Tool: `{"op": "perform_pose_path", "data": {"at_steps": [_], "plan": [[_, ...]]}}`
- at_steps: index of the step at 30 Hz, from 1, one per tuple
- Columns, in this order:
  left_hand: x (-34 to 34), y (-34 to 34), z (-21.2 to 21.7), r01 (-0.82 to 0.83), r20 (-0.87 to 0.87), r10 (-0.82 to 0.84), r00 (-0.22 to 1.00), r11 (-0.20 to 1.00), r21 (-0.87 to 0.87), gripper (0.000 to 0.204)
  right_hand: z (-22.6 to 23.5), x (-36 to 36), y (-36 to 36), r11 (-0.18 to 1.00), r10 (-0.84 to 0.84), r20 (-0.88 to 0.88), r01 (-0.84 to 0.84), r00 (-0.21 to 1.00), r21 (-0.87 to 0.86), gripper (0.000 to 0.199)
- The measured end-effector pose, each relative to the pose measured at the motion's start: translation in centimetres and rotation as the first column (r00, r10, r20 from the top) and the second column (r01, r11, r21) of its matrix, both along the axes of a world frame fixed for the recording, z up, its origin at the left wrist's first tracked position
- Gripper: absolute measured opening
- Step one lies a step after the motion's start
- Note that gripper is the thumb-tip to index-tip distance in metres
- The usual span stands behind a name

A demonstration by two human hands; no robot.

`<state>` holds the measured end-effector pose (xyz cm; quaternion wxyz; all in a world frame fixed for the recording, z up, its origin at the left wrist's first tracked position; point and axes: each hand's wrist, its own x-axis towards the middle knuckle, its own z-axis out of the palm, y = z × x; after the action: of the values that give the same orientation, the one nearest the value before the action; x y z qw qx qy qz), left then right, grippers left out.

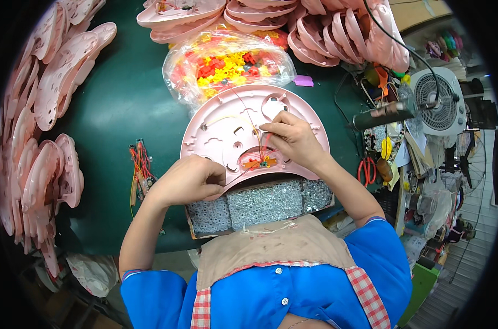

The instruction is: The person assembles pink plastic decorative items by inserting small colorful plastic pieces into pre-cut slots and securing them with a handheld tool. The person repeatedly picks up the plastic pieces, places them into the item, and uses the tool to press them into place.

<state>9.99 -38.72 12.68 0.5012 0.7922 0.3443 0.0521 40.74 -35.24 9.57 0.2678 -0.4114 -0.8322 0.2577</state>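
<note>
A pink plastic shell (216,148) with a curved rim lies hollow side up before me. A small circuit board (260,164) with red and dark wires sits at its near cutout. My right hand (295,137) is over the shell's right half, thumb and forefinger pinched on a thin wire. My left hand (191,178) rests at the shell's near left edge with its fingers curled. A dark wire runs from near those fingertips to the board; what they grip is hidden. A pale yellow wire (221,117) lies across the shell's left part.
Beneath the shell's near edge is a box of small metal screws (265,204). A clear bag of red and yellow parts (221,66) stands behind. Wired boards (142,172) lie left. Pink shells (62,77) are stacked left and far. Red-handled pliers (366,171) and a fan (438,101) are right.
</note>
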Motion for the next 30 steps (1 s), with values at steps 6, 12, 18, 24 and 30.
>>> {"op": "perform_pose_path", "data": {"at_steps": [6,12,18,24,30], "plan": [[4.3,0.7,-3.0,-0.462,0.172,0.436,0.883,0.871,0.168,0.015,-0.1,-0.6,0.2,0.996,-0.001,-0.021,-0.001,1.0,-0.087,0.027],[5.1,1.7,-6.5,-0.336,0.14,0.315,0.939,0.743,0.579,0.012,3.9,1.1,0.3,0.907,0.198,0.201,-0.102,0.959,-0.408,0.019],[5.3,1.5,-7.3,-0.253,0.068,0.278,0.958,0.712,0.655,0.01,6.5,4.3,0.0,0.978,0.171,0.542,-0.207,0.823,0.005,0.019],[5.7,0.7,-4.2,0.027,-0.333,0.249,0.91,0.763,0.645,0.015,2.5,2.7,0.6,0.999,0.007,0.092,-0.003,0.996,-0.042,0.024],[5.0,0.0,-5.3,-0.071,-0.215,0.303,0.928,0.713,0.697,0.022,0.4,-0.7,0.9,0.975,0.049,-0.097,-0.068,0.994,-0.209,0.026]]}}
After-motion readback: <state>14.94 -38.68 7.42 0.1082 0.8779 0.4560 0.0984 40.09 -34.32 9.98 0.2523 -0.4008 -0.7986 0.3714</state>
